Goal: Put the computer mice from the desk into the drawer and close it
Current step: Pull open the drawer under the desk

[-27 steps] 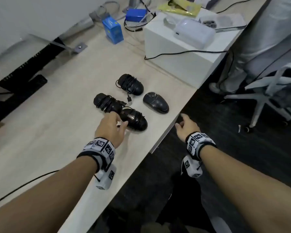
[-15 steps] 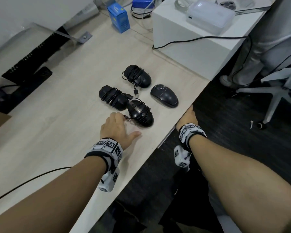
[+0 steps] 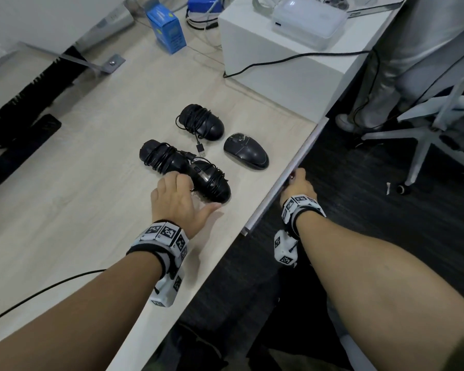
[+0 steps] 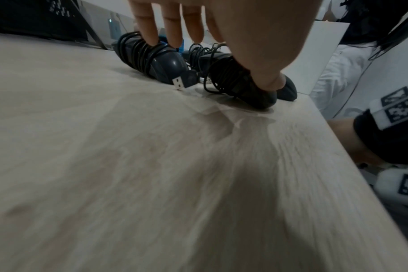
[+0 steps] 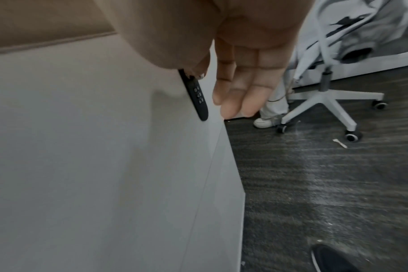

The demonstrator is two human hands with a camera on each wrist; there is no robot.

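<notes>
My left hand [image 3: 176, 203] is hovering spread over the wrapped mice [image 3: 188, 170]; my right hand [image 3: 299, 184] is reaching under the desk [image 3: 65, 183] edge, fingers straight, at the drawer front [image 5: 105, 147]. Best to pull straight and level. Four mice are lying on pale wood; a chair [image 3: 426, 124] is standing nearby.

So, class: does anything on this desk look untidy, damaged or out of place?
One thing: a loose USB plug trails onto the desk from the farthest wrapped mouse. Two mice nearer the left hand are cord-wrapped too; the fourth mouse shows no cord. Nothing spilled or visibly broken.
</notes>
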